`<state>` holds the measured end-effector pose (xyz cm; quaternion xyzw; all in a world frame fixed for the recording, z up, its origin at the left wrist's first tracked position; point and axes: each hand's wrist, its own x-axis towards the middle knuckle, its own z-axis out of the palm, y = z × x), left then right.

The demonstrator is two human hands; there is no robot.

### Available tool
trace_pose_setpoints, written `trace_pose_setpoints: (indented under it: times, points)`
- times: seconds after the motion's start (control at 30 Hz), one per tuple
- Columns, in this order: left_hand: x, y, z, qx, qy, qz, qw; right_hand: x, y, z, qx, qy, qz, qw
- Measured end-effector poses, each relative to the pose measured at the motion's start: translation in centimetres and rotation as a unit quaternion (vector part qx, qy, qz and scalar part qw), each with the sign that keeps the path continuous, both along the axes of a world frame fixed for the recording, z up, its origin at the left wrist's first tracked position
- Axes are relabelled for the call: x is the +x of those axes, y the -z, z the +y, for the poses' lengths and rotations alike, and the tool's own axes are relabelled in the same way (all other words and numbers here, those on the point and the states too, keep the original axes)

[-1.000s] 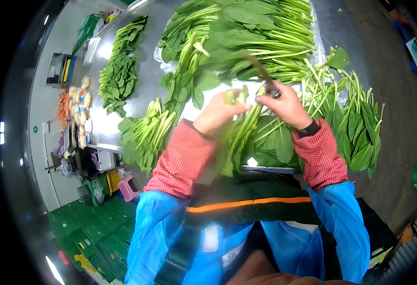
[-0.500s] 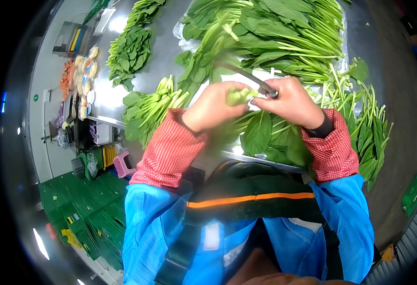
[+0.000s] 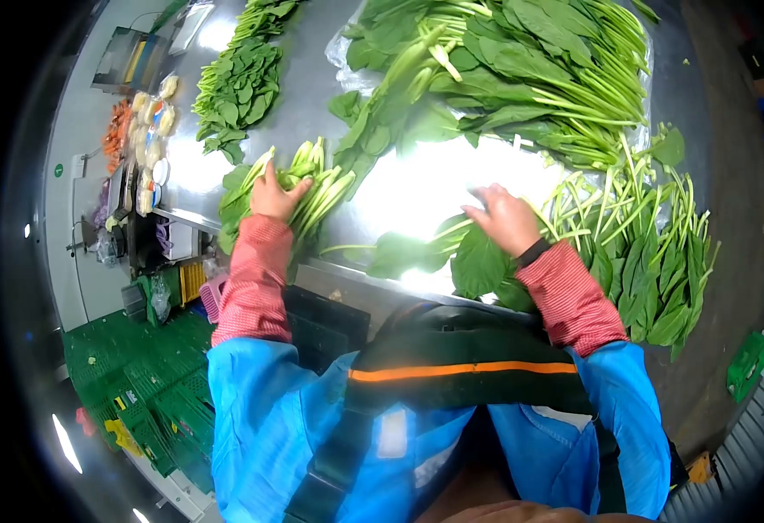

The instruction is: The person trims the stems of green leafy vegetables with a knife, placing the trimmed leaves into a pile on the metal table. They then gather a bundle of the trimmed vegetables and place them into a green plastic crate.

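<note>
My left hand (image 3: 276,199) is on a bunch of leafy greens (image 3: 319,187) at the left of the metal table. Its thumb and forefinger are apart around pale stems; the other fingers are hidden. My right hand (image 3: 507,221) is over the bright middle of the table, fingers bent. Something greyish shows at its fingertips, but glare washes it out, and no knife blade can be made out. Below that hand lie loose leaves (image 3: 480,261), and to its right spread many cut stems (image 3: 591,205).
A large heap of greens (image 3: 547,78) covers the table's far right, partly on clear plastic. A row of bunches (image 3: 241,96) lies at the far left. Packed pale goods (image 3: 151,131) and carrots (image 3: 117,131) stand beyond. Green crates (image 3: 129,366) are at lower left.
My left hand has moved left, from beside the knife to the bunch pile, with stems it held. My right hand has lowered slightly; the knife seen in it earlier is lost in glare.
</note>
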<state>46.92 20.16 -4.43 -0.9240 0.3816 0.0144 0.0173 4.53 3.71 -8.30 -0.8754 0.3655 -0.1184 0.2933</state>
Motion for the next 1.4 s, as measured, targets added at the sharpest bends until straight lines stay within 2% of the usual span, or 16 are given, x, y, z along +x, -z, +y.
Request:
trace_pose_setpoints:
  times: [0.03,0.07,0.13,0.2,0.27,0.4,0.53,0.67,0.7,0.73,0.8,0.93,1.03,1.2,1.3,1.4]
  points:
    - [-1.9,-1.1,-0.5,-0.043,0.054,-0.067,0.995,0.3,0.2,1.0,-0.013,-0.013,0.091,0.996]
    - [-2.5,-1.2,-1.3,-0.098,0.108,-0.127,0.981,-0.1,0.2,1.8,-0.067,-0.036,0.062,0.995]
    - [-3.8,-1.3,-4.6,-0.249,0.188,-0.091,0.946,-1.5,0.5,3.1,-0.135,-0.036,0.016,0.99]
    - [-7.0,-2.5,-9.0,-0.253,0.233,0.087,0.935,-3.6,-0.7,3.5,-0.103,-0.024,0.086,0.991]
    - [-10.4,-2.6,-13.7,-0.3,0.284,0.101,0.905,-6.8,-0.2,3.4,-0.105,0.01,0.107,0.989]
    - [-14.0,-2.0,-22.1,-0.373,0.294,0.117,0.872,-10.6,-1.0,2.5,-0.095,0.065,0.15,0.982]
    - [-14.0,-1.5,-25.6,-0.332,0.201,0.079,0.918,-10.7,-1.6,2.4,-0.056,0.078,0.131,0.987]
    - [-15.4,-4.2,-24.1,-0.351,0.274,0.087,0.891,-10.7,-2.8,1.4,0.086,0.107,-0.039,0.99]
    - [-16.7,-5.8,-23.1,-0.343,0.285,0.129,0.886,-10.6,-3.7,0.9,0.157,0.141,-0.092,0.973]
    - [-18.4,-7.9,-22.0,-0.333,0.295,0.173,0.879,-10.5,-4.6,0.2,0.138,0.156,-0.113,0.972]
    - [-21.5,-11.2,-19.5,-0.313,0.312,0.263,0.857,-9.8,-6.8,-1.3,0.058,0.174,-0.16,0.97]
    - [-25.6,-11.0,-16.1,-0.21,0.278,0.554,0.756,-7.7,-13.0,-3.3,-0.111,0.127,-0.229,0.959]
    - [-28.2,-11.7,-14.1,-0.146,0.225,0.633,0.727,-7.1,-13.7,-4.3,-0.219,0.077,-0.145,0.962]
    - [-28.3,-11.5,-12.2,-0.186,0.193,0.657,0.705,-10.7,-6.4,-6.1,-0.072,0.133,-0.106,0.983]
    - [-28.1,-10.1,-11.9,-0.164,0.158,0.667,0.709,-9.7,-7.1,-4.5,0.238,0.168,-0.242,0.925]
    - [-27.1,-9.0,-12.6,-0.235,-0.009,0.81,0.537,-7.0,-8.1,-4.0,0.26,0.111,-0.28,0.918]
